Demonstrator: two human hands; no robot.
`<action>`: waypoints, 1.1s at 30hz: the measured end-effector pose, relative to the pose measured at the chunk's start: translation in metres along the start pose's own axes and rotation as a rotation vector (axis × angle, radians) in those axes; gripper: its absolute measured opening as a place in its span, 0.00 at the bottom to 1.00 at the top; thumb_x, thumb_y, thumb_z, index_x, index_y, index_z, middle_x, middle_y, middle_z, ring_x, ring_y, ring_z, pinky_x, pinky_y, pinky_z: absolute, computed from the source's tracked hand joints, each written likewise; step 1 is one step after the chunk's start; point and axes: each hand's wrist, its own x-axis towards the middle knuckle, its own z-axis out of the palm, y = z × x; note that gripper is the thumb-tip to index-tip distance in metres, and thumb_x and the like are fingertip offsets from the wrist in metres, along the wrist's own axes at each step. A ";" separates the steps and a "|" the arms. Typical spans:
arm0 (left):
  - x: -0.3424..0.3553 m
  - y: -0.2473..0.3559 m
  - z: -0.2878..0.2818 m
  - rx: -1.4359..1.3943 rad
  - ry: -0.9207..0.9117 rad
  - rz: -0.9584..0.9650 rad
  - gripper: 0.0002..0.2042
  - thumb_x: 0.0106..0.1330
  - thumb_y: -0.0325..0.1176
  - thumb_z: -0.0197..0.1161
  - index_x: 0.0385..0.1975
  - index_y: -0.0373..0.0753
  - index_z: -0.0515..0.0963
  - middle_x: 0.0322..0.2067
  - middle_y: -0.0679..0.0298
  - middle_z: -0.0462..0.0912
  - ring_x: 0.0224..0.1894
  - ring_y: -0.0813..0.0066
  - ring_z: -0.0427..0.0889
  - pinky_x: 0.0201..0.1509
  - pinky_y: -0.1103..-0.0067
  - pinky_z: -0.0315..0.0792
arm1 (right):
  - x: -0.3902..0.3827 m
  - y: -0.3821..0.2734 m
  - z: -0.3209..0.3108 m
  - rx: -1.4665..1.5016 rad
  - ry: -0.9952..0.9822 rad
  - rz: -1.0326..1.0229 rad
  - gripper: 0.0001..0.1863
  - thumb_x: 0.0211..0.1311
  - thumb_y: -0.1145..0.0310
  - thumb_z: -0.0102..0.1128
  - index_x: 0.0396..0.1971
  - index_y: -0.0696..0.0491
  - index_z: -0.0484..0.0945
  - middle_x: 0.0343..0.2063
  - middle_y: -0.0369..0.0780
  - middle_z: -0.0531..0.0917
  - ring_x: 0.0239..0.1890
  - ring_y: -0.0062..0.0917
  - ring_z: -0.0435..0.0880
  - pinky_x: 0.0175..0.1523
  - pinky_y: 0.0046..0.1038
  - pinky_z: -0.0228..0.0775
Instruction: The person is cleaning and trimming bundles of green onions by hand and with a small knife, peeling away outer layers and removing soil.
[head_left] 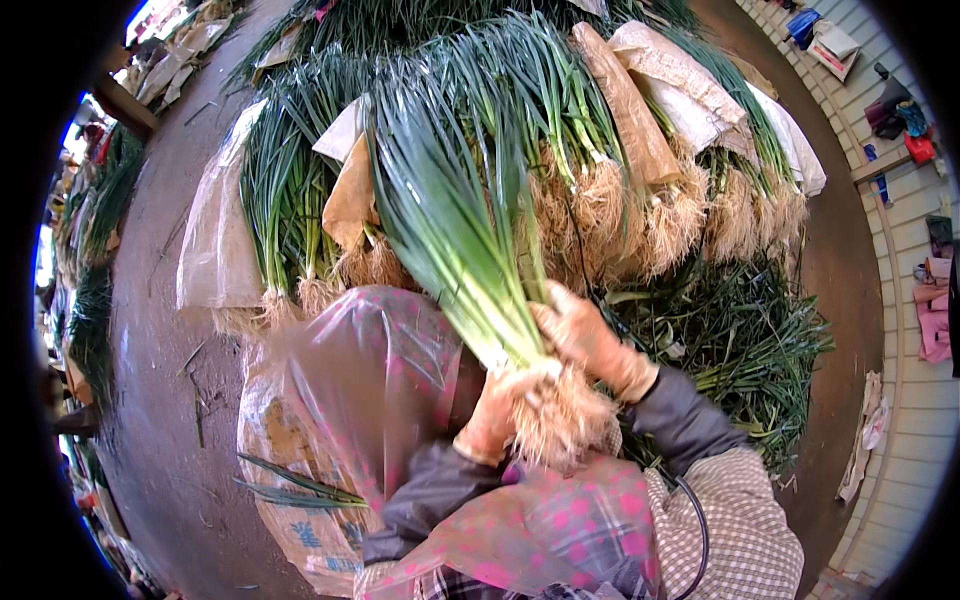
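Observation:
A bunch of long green onions (452,235) slants across the middle, with its green tops pointing away and its pale roots (565,415) toward me. My left hand (492,412), in an orange glove, is closed around the white stem ends just above the roots. On the right side of the bunch, my gloved right hand (592,338) has its fingers bent onto an outer leaf (534,250) that stands a little apart from the rest. The fingertips are partly hidden by the stems. Pink-dotted clear plastic sheeting (370,370) covers my lap.
Several bunches of green onions (590,205) lie in a row beyond my hands, roots toward me, with sacking (640,110) between them. Loose green leaves (750,360) are heaped at the right. A printed sack (310,530) lies at lower left, beside the brown floor (150,400).

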 end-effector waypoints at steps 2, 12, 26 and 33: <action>-0.017 0.003 -0.017 0.092 -0.061 0.106 0.12 0.61 0.34 0.60 0.39 0.34 0.81 0.29 0.64 0.82 0.27 0.78 0.80 0.29 0.85 0.73 | -0.005 -0.035 0.012 -0.196 0.078 -0.149 0.23 0.68 0.59 0.56 0.53 0.63 0.71 0.37 0.53 0.83 0.33 0.38 0.84 0.38 0.35 0.75; -0.011 0.014 0.010 -0.518 -0.260 0.087 0.35 0.54 0.38 0.64 0.64 0.34 0.63 0.48 0.55 0.76 0.46 0.65 0.78 0.52 0.70 0.76 | 0.083 0.013 -0.025 -0.776 0.205 -0.196 0.32 0.71 0.41 0.41 0.52 0.57 0.75 0.27 0.41 0.83 0.19 0.20 0.77 0.22 0.23 0.71; 0.004 0.013 0.003 -0.487 -0.183 0.134 0.25 0.59 0.35 0.60 0.57 0.34 0.68 0.47 0.57 0.79 0.46 0.65 0.79 0.53 0.70 0.76 | -0.025 0.007 -0.044 0.094 -0.328 0.161 0.20 0.68 0.55 0.58 0.48 0.55 0.82 0.30 0.36 0.86 0.25 0.17 0.81 0.29 0.22 0.76; 0.016 0.002 -0.009 -0.267 -0.120 0.107 0.28 0.58 0.37 0.60 0.59 0.33 0.67 0.48 0.55 0.79 0.46 0.65 0.80 0.54 0.70 0.75 | 0.069 0.007 -0.048 -0.715 -0.083 0.123 0.34 0.66 0.38 0.52 0.40 0.62 0.78 0.19 0.37 0.76 0.17 0.20 0.73 0.23 0.26 0.67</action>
